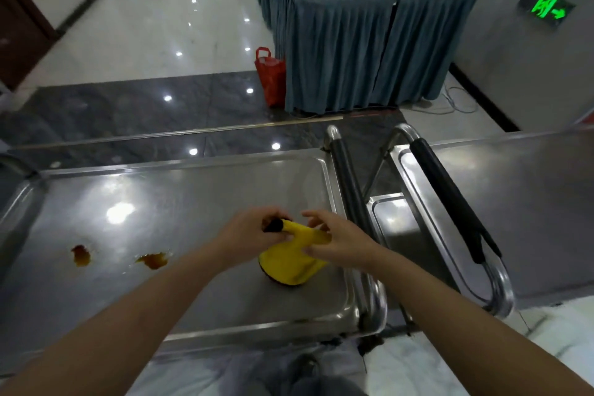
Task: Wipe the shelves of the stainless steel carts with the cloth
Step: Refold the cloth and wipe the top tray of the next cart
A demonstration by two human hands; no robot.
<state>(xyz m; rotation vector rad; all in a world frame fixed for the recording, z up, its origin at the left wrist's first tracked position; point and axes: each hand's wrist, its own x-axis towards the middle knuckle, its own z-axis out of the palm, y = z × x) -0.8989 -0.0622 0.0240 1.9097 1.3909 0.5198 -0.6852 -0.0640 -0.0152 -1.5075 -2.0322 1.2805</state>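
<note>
Cloth (291,262) hangs bunched from both hands near the shelf's (193,190) right edge; left hand (247,231) pinches it, right hand's (337,241) fingers curl onto it; stains (152,260) lie leftward.

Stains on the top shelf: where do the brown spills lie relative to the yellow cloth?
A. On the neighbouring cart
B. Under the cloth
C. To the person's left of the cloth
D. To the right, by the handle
C: both stains lie on the shelf left of the cloth.
</note>
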